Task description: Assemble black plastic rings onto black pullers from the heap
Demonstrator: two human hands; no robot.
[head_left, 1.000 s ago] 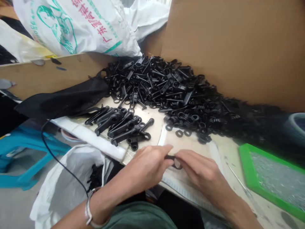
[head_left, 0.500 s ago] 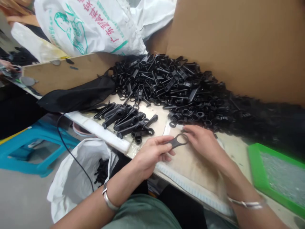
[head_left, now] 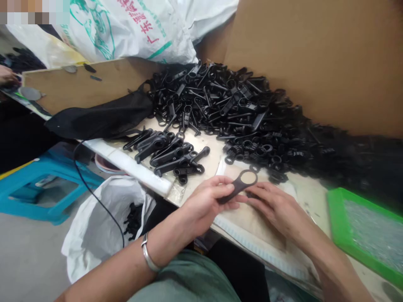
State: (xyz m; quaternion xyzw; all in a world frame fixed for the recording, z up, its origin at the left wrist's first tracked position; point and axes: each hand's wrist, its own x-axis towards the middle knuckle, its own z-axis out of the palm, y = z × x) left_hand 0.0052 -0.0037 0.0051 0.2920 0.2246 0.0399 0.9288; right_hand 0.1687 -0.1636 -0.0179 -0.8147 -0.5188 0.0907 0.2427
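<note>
My left hand [head_left: 209, 199] pinches the narrow end of a black plastic part with a large ring [head_left: 239, 186], its ring pointing up and to the right. Close below that ring is my right hand [head_left: 273, 205]. Its fingers are bent together near the part; whatever lies between them, if anything, is hidden. Under both hands lies a worn, cloth-like mat [head_left: 261, 224]. To the left, several black handle-like parts [head_left: 171, 157] lie in a small group. Behind the hands rises a big heap of loose black parts [head_left: 217, 98], many with rings at one end.
A green tray [head_left: 338, 226] of small clear pieces stands at right. Cardboard [head_left: 315, 63] backs the table. A white sack [head_left: 78, 226] with black pieces hangs open below, near a blue stool [head_left: 40, 184]. Black cloth [head_left: 103, 115] and another person's hand [head_left: 8, 77] are at left.
The black ring part has turned so its ring points more upward. My right hand has moved from beside the ring to below it. The view has shifted slightly.
</note>
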